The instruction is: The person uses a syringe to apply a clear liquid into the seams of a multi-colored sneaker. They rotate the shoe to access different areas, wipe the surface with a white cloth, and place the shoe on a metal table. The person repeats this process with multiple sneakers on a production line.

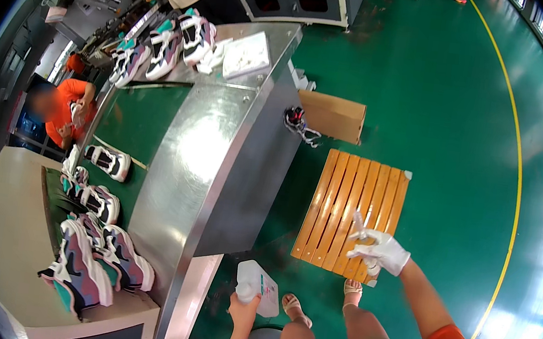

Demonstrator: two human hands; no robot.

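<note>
White, cloudy plastic makes up the boxy jug with a label on its side [262,289]. It is low down in the view, between the shiny grey metal counter [194,140] and the person's feet. The bare left hand [245,310] is the near one: it touches the jug. Its fingers are curled closed around the jug's lower left part, close to the round white top, so this grip has hold of it. As seen from above, the jug's long side slants from upper left down to lower right. It is hard to tell if its bottom touches the green floor.

The right hand in a white glove [385,251] is well apart from the jug, up and to the right. It is over the brown wooden slatted stand [339,195]. Its fingers are half bent, and this grip looks to have hold of a thin, pale, see-through thing [358,219]. That thing is too blurry to name.
</note>
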